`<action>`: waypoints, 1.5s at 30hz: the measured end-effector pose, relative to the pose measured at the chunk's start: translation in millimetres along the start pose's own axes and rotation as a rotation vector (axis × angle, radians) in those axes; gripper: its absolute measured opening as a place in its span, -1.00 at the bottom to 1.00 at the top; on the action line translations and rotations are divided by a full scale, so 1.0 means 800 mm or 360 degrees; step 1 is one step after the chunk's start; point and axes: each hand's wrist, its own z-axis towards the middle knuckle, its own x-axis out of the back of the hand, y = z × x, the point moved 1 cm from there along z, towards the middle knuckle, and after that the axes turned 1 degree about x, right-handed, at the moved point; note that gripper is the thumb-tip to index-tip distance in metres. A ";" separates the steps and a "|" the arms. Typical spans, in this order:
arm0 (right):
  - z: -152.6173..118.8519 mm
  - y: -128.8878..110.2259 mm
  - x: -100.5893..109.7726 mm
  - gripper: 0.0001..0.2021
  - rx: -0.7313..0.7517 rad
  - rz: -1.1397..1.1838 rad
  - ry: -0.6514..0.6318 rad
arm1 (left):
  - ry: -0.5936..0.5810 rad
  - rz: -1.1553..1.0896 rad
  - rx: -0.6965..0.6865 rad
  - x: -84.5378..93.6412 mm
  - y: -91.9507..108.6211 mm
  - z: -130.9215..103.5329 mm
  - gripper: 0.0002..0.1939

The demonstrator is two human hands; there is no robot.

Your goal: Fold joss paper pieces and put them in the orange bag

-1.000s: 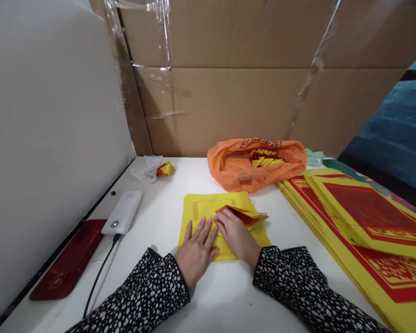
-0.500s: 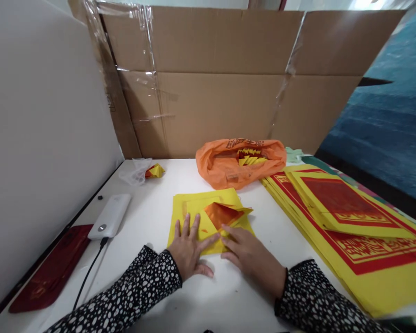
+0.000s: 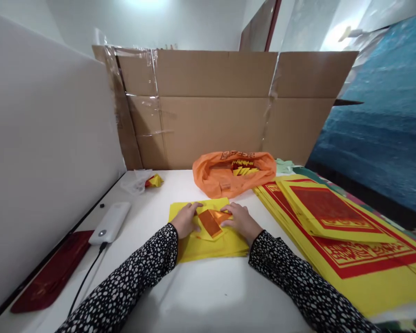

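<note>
A partly folded sheet of yellow joss paper with a shiny orange panel (image 3: pixel 210 223) lies over a stack of yellow paper (image 3: pixel 208 252) on the white table. My left hand (image 3: pixel 187 221) is closed at its left edge, fingers curled and thumb on the near side. At the right side, my right hand (image 3: pixel 241 222) pinches the sheet's raised, creased corner between thumb and fingers. The sheet is tilted, and its orange face shows in two parts divided by a fold. Fingertips partly cover its edges.
Behind the stack sits an orange plastic bag (image 3: pixel 211 178) holding folded yellow pieces. Large red-and-yellow printed papers (image 3: pixel 339 208) are piled at right. At left are a white power bank (image 3: pixel 111 223) with a cable, a dark red phone-like object (image 3: pixel 53 270) and a clear bag (image 3: pixel 137 182). Cardboard (image 3: pixel 211 129) stands behind.
My left hand has gone from lying flat and spread to gripping the sheet's left edge. My right hand has moved up to its right side. The sheet has turned and opened; the camera view has tilted upward.
</note>
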 end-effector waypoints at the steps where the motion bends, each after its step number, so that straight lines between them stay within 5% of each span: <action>1: -0.001 -0.004 0.005 -0.74 0.0019 0.0027 0.0044 | 0.0026 -0.0021 0.0009 0.002 0.000 0.001 -0.21; 6: -0.025 -0.041 0.052 -0.95 0.0482 -0.0140 0.0592 | 0.0574 0.0145 -0.0326 0.019 0.014 -0.013 -0.70; 8: -0.045 -0.055 0.062 -0.91 0.0764 -0.0323 0.0609 | 0.0707 0.0180 -0.0547 0.017 0.017 -0.028 -0.76; 10: -0.065 -0.065 0.061 -0.84 0.0981 -0.0458 0.0479 | 0.0593 0.0164 -0.0677 0.005 0.013 -0.046 -0.72; 13: -0.085 -0.067 0.047 -0.77 0.1123 -0.0543 0.0244 | 0.0168 0.0033 -0.0728 -0.020 -0.002 -0.069 -0.70; 16: -0.082 -0.061 0.037 -0.81 0.1056 -0.0452 0.0128 | 0.0009 -0.0295 -0.0627 -0.033 -0.015 -0.079 -0.72; 23: -0.026 -0.039 0.034 -0.79 0.0368 -0.0217 -0.0048 | 0.0238 -0.1000 0.0131 -0.032 -0.013 -0.048 -0.74; 32: -0.058 -0.040 -0.019 -0.68 0.0615 -0.0208 0.0063 | 0.0216 -0.0402 0.0035 -0.030 0.006 -0.039 -0.81; 45: -0.068 -0.045 -0.022 -0.61 0.0573 -0.0388 0.0001 | 0.0222 -0.0274 0.0157 -0.033 0.009 -0.035 -0.92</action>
